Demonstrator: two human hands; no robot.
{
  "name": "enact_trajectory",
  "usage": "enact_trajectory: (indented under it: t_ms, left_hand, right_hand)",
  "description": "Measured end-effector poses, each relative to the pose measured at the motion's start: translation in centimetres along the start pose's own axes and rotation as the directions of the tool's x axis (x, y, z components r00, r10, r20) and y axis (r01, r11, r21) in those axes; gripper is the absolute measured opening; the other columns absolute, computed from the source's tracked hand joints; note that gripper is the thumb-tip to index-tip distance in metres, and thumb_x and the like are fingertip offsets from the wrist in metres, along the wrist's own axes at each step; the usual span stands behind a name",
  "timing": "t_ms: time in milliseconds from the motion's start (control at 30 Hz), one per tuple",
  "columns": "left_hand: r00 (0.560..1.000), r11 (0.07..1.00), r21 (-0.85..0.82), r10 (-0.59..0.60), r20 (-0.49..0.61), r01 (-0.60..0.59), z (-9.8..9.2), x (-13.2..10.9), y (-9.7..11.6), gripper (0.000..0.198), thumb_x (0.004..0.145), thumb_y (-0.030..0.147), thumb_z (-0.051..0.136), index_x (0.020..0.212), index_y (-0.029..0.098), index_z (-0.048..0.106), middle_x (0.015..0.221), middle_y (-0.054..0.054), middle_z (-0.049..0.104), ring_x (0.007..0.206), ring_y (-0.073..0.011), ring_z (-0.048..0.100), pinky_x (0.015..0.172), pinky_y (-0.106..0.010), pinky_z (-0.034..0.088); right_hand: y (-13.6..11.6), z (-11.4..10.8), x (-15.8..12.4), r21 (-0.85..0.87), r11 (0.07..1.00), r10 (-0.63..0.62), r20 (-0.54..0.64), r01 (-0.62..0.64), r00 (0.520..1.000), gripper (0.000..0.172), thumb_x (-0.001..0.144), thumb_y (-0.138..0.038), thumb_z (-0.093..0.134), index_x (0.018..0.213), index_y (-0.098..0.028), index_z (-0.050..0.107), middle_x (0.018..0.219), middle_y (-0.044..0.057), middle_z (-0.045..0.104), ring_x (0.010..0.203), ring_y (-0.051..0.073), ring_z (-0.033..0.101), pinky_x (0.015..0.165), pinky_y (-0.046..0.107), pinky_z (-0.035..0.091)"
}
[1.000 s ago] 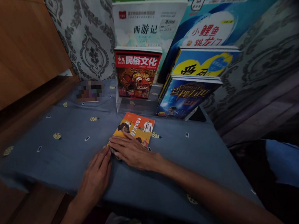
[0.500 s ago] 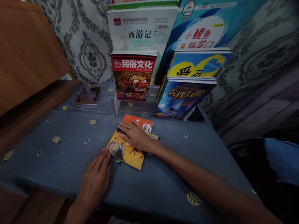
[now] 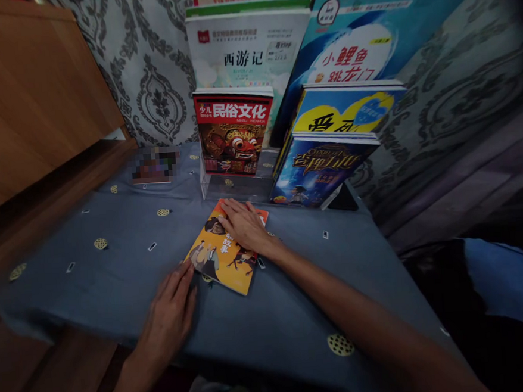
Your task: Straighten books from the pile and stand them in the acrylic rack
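A small orange and yellow book (image 3: 223,261) lies flat and turned at an angle on the blue-grey tablecloth (image 3: 296,313). My right hand (image 3: 245,224) rests on the upper part of its cover, fingers stretched out and hiding some of the print. At the book's lower left edge, my left hand (image 3: 172,298) lies with its fingers extended, the fingertips touching the corner. Neither hand grips anything. Just beyond the book stands a clear display rack (image 3: 243,191) that holds several upright books, among them a red one (image 3: 236,135) and a dark blue one (image 3: 320,171).
Behind the rack hangs a grey patterned curtain (image 3: 158,95). A blurred-out flat item (image 3: 154,166) lies at the table's back left. A wooden panel (image 3: 30,87) rises on the left. Blue cloth (image 3: 511,280) shows at the right, past the table's edge.
My right hand has slid across the cover, away from me and slightly right, uncovering more of the yellow part. My left hand has stayed at the book's corner. The book lies in place.
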State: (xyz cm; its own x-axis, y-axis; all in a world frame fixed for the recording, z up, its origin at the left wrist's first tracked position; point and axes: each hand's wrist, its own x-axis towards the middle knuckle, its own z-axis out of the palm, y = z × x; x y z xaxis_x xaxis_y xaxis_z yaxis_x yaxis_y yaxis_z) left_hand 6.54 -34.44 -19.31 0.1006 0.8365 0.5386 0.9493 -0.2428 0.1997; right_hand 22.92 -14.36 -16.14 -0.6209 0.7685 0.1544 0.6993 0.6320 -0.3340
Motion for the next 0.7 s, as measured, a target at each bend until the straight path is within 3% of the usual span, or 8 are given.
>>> enact_trajectory:
  t_ms: [133,333,433,533,700]
  left_hand:
    - [1.0,0.999,-0.03,-0.025,-0.005,0.025,-0.2,0.0,0.7,0.038,0.101,0.024,0.043,0.137,0.018,0.052,0.13,-0.014,0.064,0.117,-0.026,0.064,0.099,-0.042,0.057]
    - [0.997,0.991,-0.132,0.021,0.076,-0.01,-1.2,0.0,3.1,0.03,0.1,0.02,0.046,0.128,0.019,0.057,0.121,-0.01,0.066,0.109,-0.0211,0.064,0.094,-0.034,0.056]
    - [0.996,0.991,-0.136,0.007,0.091,0.005,-1.4,0.5,3.9,0.024,0.101,0.021,0.044,0.12,0.02,0.058,0.113,-0.008,0.066,0.102,-0.0214,0.063,0.089,-0.035,0.055]
    - [0.991,0.993,-0.116,-0.024,0.134,0.039,-1.3,1.6,3.9,0.019,0.102,0.023,0.041,0.103,0.022,0.061,0.099,-0.006,0.065,0.091,-0.0227,0.061,0.082,-0.038,0.052]
    - [0.979,0.993,-0.103,-0.031,0.203,0.053,-0.4,4.6,2.7,0.028,0.102,0.031,0.039,0.082,0.023,0.056,0.084,-0.004,0.059,0.081,-0.0233,0.056,0.075,-0.038,0.046]
  right_hand:
    - [0.3,-0.2,0.0,-0.002,1.0,0.008,0.011,-0.007,1.0,0.05,0.104,-0.034,0.04,0.149,-0.012,0.045,0.158,0.015,0.041,0.15,0.028,0.032,0.122,0.057,0.02]
    - [2.4,-0.9,0.0,0.08,0.984,-0.166,0.056,0.161,0.985,0.045,0.102,-0.03,0.045,0.145,-0.017,0.053,0.154,0.012,0.049,0.147,0.024,0.039,0.121,0.049,0.025]
    - [3.0,-1.0,-0.1,0.106,0.977,-0.188,0.047,0.183,0.981,0.044,0.101,-0.028,0.046,0.143,-0.018,0.054,0.152,0.011,0.051,0.146,0.023,0.041,0.121,0.049,0.026]
    - [2.8,-1.0,-0.3,0.092,0.981,-0.173,0.031,0.169,0.984,0.043,0.102,-0.028,0.046,0.143,-0.017,0.055,0.152,0.012,0.052,0.145,0.024,0.042,0.121,0.051,0.024]
    - [2.4,-1.5,-1.3,0.034,0.994,-0.109,0.009,0.108,0.994,0.042,0.103,-0.03,0.046,0.14,-0.013,0.056,0.152,0.015,0.051,0.146,0.027,0.041,0.121,0.055,0.022]
